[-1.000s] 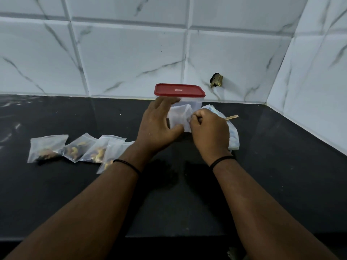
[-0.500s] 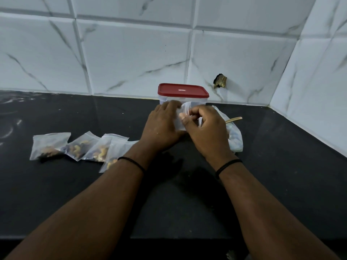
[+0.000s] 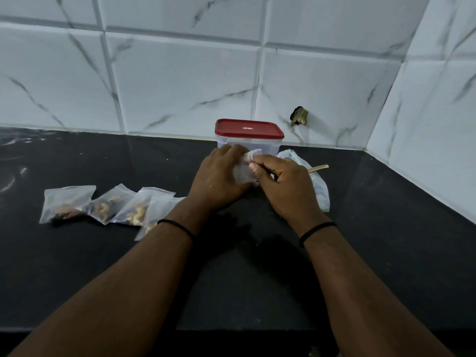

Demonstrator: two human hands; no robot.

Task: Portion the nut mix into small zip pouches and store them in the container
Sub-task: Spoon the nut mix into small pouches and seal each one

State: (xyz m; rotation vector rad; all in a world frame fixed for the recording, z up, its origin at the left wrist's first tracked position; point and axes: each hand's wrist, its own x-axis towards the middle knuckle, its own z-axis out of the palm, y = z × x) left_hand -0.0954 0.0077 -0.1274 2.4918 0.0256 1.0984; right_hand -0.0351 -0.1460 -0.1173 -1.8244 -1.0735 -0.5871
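At worktop centre: left hand (image 3: pixel 219 180) and right hand (image 3: pixel 283 186) pinch empty pouch (image 3: pixel 243 171).
Grip: both clamped on pouch.
Container (image 3: pixel 248 136): lidded, behind.

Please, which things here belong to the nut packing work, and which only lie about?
Job: small pouch held by left hand and right hand; four filled pouches; red-lidded container; nut bag; wooden spoon.
Lying about: wall fitting.

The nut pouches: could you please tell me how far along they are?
Done: four filled pouches lie on the counter. In hand: left hand and right hand hold another pouch. Left: storing them; the container is lidded.
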